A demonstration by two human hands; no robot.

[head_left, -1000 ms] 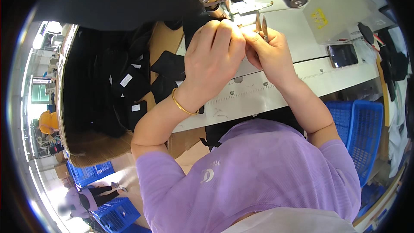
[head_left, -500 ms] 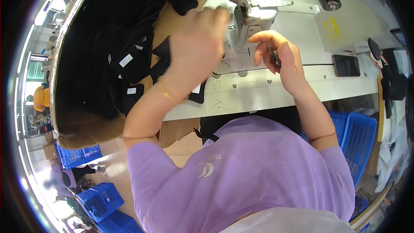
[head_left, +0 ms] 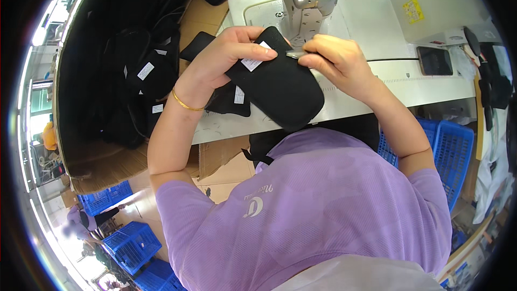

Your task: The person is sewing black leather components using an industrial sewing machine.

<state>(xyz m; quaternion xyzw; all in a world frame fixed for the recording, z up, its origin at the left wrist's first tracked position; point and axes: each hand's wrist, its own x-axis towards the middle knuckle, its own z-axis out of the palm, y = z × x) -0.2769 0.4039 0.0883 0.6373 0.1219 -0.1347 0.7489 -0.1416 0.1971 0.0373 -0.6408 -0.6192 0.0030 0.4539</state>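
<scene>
My left hand is closed on the edge of a flat black fabric piece with a rounded end, its thumb lying on top beside a white label. The piece hangs tilted over the front of the sewing table. In my right hand, thumb and fingers pinch small metal snips, whose tip is at the piece's upper right edge; the rest is hidden by the fingers. Another labelled black piece lies on the table under my left wrist.
Just beyond my hands stands a sewing machine. A big cardboard box full of black pieces is at the left. A phone lies at the right of the table. Blue crates stand below.
My left hand has come back from near the machine, now gripping the black piece in front of me. My right hand has turned inward, bringing the snips to the piece's edge.
</scene>
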